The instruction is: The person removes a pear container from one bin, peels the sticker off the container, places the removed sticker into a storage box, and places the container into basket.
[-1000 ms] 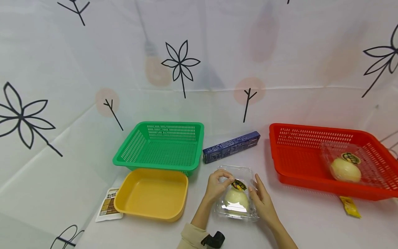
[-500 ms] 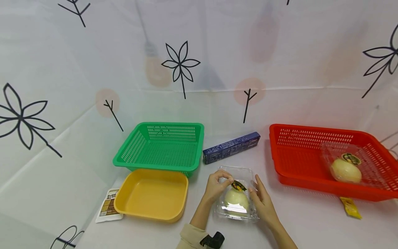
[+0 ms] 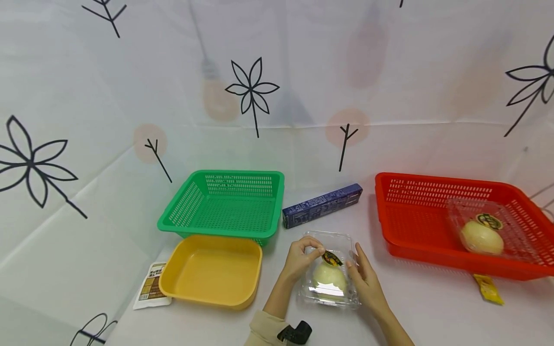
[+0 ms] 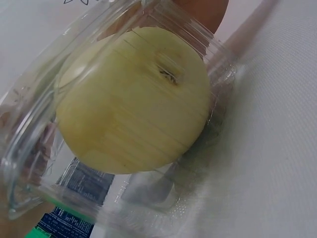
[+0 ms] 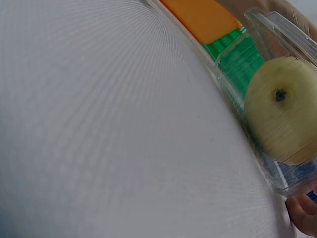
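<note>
A clear plastic clamshell box (image 3: 346, 240) lies on the white table in the head view, with a pale yellow-green melon (image 3: 330, 276) inside. Across its lid runs a black sticker (image 3: 332, 258) with yellow marks. My left hand (image 3: 299, 257) pinches the sticker's left end between thumb and fingertips; whether that end is lifted cannot be told. Against the box's right side rests my right hand (image 3: 368, 278), its fingers fairly straight and its thumb at the lid's edge. Both wrist views show the melon (image 4: 133, 104) through the clear wall.
A green basket (image 3: 233, 233) and a yellow tub (image 3: 210, 298) stand at left, a white-and-brown packet (image 3: 151, 288) beside the tub. Behind the box lies a dark blue carton (image 3: 322, 205). The red basket (image 3: 415, 250) holds another boxed melon (image 3: 482, 237); a yellow sachet (image 3: 489, 289) lies before it.
</note>
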Available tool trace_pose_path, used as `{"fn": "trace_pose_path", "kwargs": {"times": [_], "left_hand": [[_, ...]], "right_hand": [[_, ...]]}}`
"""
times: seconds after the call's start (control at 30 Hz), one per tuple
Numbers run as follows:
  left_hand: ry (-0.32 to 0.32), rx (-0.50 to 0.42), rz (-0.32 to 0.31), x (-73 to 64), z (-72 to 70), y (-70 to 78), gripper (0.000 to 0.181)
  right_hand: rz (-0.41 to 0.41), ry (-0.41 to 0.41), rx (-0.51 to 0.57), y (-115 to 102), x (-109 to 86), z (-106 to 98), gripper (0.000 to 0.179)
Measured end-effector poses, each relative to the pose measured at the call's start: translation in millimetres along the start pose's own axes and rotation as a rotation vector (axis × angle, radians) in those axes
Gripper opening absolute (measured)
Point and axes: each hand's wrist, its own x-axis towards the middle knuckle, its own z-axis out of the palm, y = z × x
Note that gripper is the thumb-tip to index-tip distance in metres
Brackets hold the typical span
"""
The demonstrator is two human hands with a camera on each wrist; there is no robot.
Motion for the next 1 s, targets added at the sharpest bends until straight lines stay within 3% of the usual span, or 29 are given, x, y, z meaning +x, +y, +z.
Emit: {"fn": "trace_pose_path", "kwargs": {"times": [0.17, 0.3, 0.43, 0.57, 0.67, 1.0], "left_hand": [[0.015, -0.039, -0.036, 0.1, 0.0, 2.2, 0.005], [0.026, -0.082, -0.060, -0.2, 0.0, 3.8, 0.019], [0.018, -0.109, -0.059, 0.2, -0.5, 3.3, 0.021], [-0.012, -0.099, -0.046, 1.0, -2.1, 1.8, 0.004], [-0.020, -0.088, -0.038, 1.0, -2.7, 1.9, 0.012], [0.002, -0.089, -0.041, 0.9, -2.4, 2.9, 0.011]], "right_hand": [[-0.002, 0.007, -0.003, 0.0, -0.1, 0.5, 0.059], [-0.001, 0.013, -0.010, -0.1, -0.4, 0.7, 0.059], [0.008, 0.013, -0.007, -0.8, -0.5, 0.6, 0.059], [0.011, 0.015, -0.012, -1.3, -0.6, 0.6, 0.059], [0.011, 0.018, -0.013, -0.9, -0.6, 0.6, 0.059], [0.005, 0.015, -0.012, -0.1, -0.4, 0.6, 0.059]]}}
